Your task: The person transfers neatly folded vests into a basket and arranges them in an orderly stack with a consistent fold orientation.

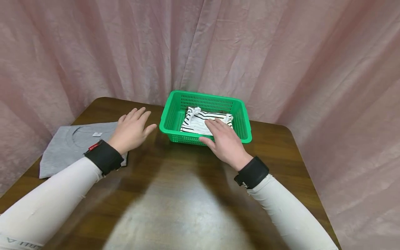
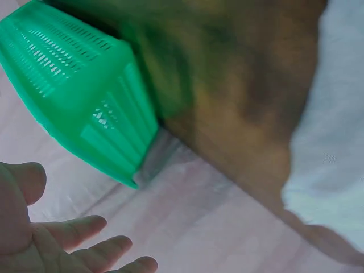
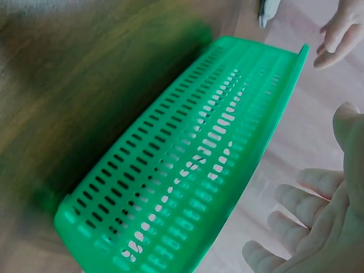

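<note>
The left hand (image 1: 132, 129) is in the air, fingers extended and thumb spread toward the basket, grasping nothing. The right hand (image 1: 224, 141) is just as free — fingers nearly straight, thumb out to the side — and from here it overlaps the near rim of the green basket (image 1: 203, 100), though the right wrist view shows it apart from the plastic. Inside that basket lies a folded cloth (image 1: 200, 123), white with dark stripes, a white bunched bit on top.

Each wrist wears a black band, the left one (image 1: 104, 157) with a red tag (image 1: 95, 146), the right one (image 1: 252, 172) over the end of a white sleeve (image 1: 290, 211). Beyond the left hand and partly behind it, a grey shirt (image 1: 73, 147) lies flat, its neckline showing a pale label (image 1: 97, 134). Everything rests on a brown wooden table (image 1: 175, 208), shiny near the person; a pink curtain (image 1: 265, 62) hangs behind.
</note>
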`<state>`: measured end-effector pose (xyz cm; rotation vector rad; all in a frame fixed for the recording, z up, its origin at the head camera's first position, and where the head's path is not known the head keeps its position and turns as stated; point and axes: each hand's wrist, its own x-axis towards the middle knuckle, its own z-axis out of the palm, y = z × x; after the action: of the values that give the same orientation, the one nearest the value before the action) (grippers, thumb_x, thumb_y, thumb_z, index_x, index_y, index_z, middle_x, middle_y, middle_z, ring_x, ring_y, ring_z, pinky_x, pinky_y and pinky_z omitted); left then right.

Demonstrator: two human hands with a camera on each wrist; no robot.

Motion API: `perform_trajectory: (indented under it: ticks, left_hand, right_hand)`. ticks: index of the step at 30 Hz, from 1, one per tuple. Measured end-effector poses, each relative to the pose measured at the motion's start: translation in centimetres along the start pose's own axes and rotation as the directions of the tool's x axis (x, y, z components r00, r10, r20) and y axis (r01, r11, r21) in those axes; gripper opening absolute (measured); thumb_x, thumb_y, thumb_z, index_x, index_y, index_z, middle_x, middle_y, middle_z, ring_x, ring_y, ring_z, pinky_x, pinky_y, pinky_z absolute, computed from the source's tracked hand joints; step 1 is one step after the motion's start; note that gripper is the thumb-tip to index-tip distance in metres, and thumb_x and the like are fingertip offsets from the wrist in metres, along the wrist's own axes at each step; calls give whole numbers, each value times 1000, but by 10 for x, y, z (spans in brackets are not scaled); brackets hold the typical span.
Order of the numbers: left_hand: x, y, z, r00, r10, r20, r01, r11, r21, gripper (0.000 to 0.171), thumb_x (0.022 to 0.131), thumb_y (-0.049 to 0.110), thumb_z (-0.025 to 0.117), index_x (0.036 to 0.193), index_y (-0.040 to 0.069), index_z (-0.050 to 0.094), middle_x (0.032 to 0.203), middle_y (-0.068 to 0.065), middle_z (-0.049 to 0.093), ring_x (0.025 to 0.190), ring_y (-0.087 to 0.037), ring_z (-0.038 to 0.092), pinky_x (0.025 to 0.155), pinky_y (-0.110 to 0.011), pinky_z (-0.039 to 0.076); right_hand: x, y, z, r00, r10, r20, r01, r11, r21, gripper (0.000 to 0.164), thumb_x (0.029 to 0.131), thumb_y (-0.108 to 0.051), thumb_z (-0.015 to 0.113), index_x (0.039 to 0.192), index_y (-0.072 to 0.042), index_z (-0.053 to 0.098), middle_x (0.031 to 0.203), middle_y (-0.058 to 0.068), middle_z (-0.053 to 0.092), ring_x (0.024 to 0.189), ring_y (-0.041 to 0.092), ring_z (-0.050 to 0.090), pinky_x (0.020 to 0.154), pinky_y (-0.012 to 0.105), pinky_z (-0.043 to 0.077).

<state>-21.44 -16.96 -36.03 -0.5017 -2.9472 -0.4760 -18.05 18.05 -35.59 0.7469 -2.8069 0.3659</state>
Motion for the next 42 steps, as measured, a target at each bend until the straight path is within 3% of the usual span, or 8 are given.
perform_trajectory:
  ticks: [8,14,26,42]
  left_hand:
    - [-19,-33,12,999,-42,0,42,999,-5,71,117,43,56,165,-6,40,172,-35,31,160,-57,23,120,-80,20]
    - [-35,-66,12,996,-85,41,85,996,16,72,118,44,52,166,-7,36,171,-38,27,158,-61,21,118,-83,18]
    - [-55,-118,14,981,-183,60,178,981,83,74,117,45,52,162,-13,39,166,-42,30,153,-63,27,114,-86,21]
    - [-65,-133,26,958,-243,149,233,969,83,74,115,49,51,161,-8,39,165,-41,31,151,-65,26,108,-91,20]
  right_hand:
    - [-7,-13,4,1000,-24,12,24,1000,1,76,110,-52,66,167,-5,47,170,16,47,163,36,33,131,52,27]
    - [-11,-21,9,996,-84,-15,84,996,17,74,110,-49,68,165,-4,49,168,17,50,161,36,37,130,51,29]
    - [-7,-41,18,993,-118,26,117,993,22,75,110,-50,67,167,-6,47,170,14,47,162,35,35,131,48,27]
    - [-11,-49,27,983,-179,42,178,984,22,74,109,-49,69,165,-5,49,169,13,49,161,37,37,130,51,29]
